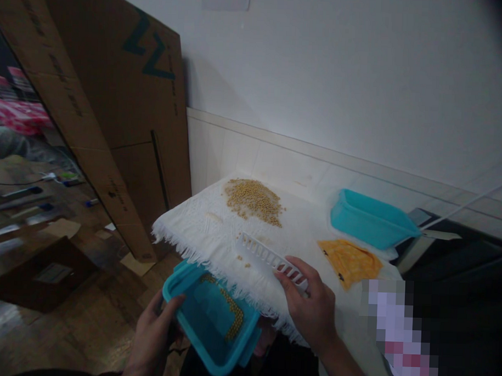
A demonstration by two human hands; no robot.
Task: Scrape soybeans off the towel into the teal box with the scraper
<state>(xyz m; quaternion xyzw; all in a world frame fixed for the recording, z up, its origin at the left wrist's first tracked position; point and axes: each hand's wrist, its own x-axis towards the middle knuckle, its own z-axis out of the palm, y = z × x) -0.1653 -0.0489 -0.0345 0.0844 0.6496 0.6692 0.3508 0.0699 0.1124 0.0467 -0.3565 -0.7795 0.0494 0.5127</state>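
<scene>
Left hand (153,330), clamped on blue bin (205,315); right hand (310,305), pinching white slotted strip (259,258)

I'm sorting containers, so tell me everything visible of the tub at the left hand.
The tub is turquoise and plastic-looking, rectangular with rounded corners, a raised rim and an outer ledge on the right. Open-topped, it holds a band of yellowish beans along its far and right walls. The left hand grips its rim; the white cloth's fringe hangs across its far edge.

Can't read any txt; green zigzag logo (134,46) + blurred print (55,66) on cardboard box (102,84), fwd-left of my L hand (153,332).
</scene>
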